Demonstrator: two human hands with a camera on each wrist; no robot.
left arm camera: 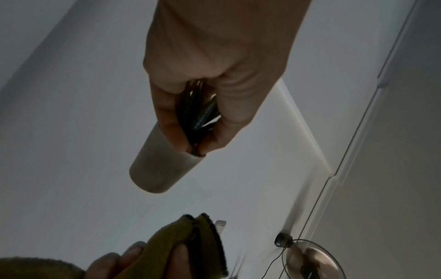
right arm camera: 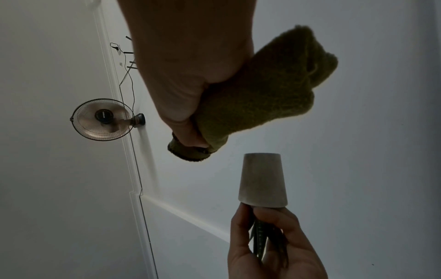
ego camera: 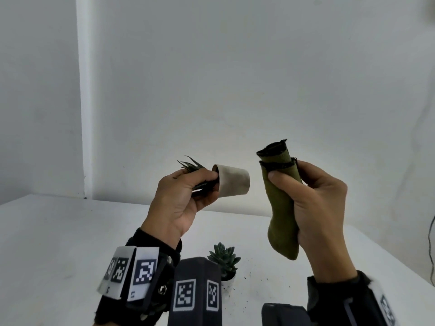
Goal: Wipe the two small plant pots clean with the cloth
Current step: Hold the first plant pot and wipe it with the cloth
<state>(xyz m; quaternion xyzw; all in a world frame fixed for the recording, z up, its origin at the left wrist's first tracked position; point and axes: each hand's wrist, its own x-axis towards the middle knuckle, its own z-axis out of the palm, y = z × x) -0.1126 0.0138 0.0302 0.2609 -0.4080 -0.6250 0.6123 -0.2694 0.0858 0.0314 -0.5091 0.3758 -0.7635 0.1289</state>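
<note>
My left hand is raised above the table and grips the dark spiky plant of a small pale pot. The pot lies sideways with its base toward the right. In the left wrist view the fingers curl round the leaves above the pot. My right hand grips a bunched olive-green cloth, held upright a short way right of the pot and apart from it. The right wrist view has the cloth above the pot. A second white pot with a green succulent stands on the table.
The white table runs to a far edge against white walls. Dark soil crumbs lie scattered right of the succulent. A cable hangs at the right edge. A wall fan appears in both wrist views.
</note>
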